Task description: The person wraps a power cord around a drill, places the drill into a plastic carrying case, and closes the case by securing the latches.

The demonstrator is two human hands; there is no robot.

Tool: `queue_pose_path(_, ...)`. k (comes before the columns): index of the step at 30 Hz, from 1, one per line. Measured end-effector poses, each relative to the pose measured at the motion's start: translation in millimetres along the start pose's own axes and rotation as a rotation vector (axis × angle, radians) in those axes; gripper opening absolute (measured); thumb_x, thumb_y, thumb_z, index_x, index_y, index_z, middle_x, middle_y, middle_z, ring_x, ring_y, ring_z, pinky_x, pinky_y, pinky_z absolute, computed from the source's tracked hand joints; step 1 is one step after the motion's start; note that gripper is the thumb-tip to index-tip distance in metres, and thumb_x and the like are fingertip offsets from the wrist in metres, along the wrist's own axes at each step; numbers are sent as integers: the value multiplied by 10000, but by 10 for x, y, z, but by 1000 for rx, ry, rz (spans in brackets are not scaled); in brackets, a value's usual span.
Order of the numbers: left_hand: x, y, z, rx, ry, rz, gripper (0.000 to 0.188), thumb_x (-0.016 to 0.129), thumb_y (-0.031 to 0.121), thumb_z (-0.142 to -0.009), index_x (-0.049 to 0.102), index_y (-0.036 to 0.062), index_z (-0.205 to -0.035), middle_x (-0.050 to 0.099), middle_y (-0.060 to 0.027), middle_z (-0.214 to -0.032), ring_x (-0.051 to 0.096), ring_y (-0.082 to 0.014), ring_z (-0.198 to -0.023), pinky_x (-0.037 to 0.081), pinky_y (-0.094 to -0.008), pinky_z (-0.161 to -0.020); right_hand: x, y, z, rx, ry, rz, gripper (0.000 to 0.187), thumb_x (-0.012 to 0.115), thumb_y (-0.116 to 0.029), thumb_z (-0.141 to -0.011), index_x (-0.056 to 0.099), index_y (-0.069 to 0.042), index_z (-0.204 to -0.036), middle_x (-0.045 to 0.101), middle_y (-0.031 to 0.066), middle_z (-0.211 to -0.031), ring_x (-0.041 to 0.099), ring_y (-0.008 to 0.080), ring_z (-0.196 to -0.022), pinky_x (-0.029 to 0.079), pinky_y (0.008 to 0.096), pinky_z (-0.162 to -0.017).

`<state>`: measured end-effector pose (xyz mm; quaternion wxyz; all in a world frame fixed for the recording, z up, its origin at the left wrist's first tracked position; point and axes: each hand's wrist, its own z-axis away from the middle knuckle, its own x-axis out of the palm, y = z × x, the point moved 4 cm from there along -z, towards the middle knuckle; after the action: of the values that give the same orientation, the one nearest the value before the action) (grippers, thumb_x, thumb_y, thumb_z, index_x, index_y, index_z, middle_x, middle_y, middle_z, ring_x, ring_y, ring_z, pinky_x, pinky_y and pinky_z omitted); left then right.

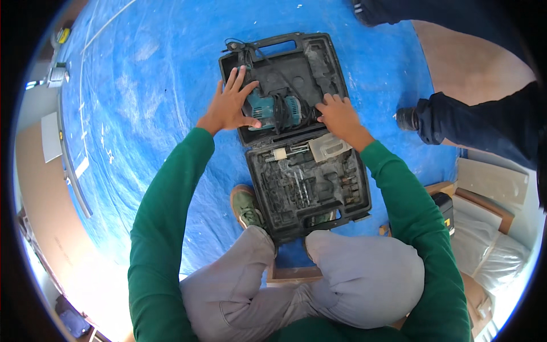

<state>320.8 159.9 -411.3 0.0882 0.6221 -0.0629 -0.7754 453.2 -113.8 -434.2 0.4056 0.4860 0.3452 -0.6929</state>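
Note:
A black tool case (333, 62) lies unfolded in front of my knees, both halves facing up. In its far half rests a teal corded power drill (266, 108), its black cable wound around the body. My left hand (228, 105) lies over the drill's left end, fingers spread and thumb on the housing. At the drill's black right end, my right hand (340, 118) has its fingers curled around it; the fingertips are partly hidden. The near half holds several drill bits (302, 185), a translucent plastic piece (329, 147) and a cream-coloured cylindrical part (279, 154).
A blue sheet (165, 85) covers the floor. Another person's dark-trousered legs (473, 117) stand at the right. Boards (493, 182) and a plastic-wrapped bundle (484, 245) sit at the lower right. A tape measure (61, 36) lies at the far left.

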Motion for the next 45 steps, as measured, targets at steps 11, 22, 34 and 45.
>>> queue_pose_path(11,28,782,139,167,211,210,1238,896,566,-616,309,30,-1564,508,-149,-1438,476,-345,-1350,375,-493,-1090,-173,-639,-349,-151,137,-394,1114,919,-451,-663,364,-50,-1542,483,167,-1468,386,407,-1432,289,575,-1199)
queue_pose_path(22,94,664,-44,126,122,86,1041,893,518,-589,475,19,-1401,562,-120,-1316,497,-287,-1296,321,-504,-1055,-190,-457,-374,-171,153,-137,991,842,-554,-734,416,-156,-1536,563,71,-1404,409,351,-1422,134,719,-1203)
queue_pose_path(34,20,403,554,-352,444,521,657,884,321,-748,550,28,-1232,575,-175,-1221,554,-308,-1162,459,-431,-963,-139,-489,-412,-130,149,-234,1162,894,-567,-650,323,-186,-1588,525,128,-1414,439,405,-1385,246,681,-1182)
queue_pose_path(45,404,663,758,-755,-97,972,605,906,485,-730,704,-28,-978,702,-103,-853,676,-163,-763,524,-332,-645,-116,-397,-525,-175,122,-798,1004,930,-260,-637,423,-80,-1484,510,179,-1257,530,413,-1200,465,480,-997)
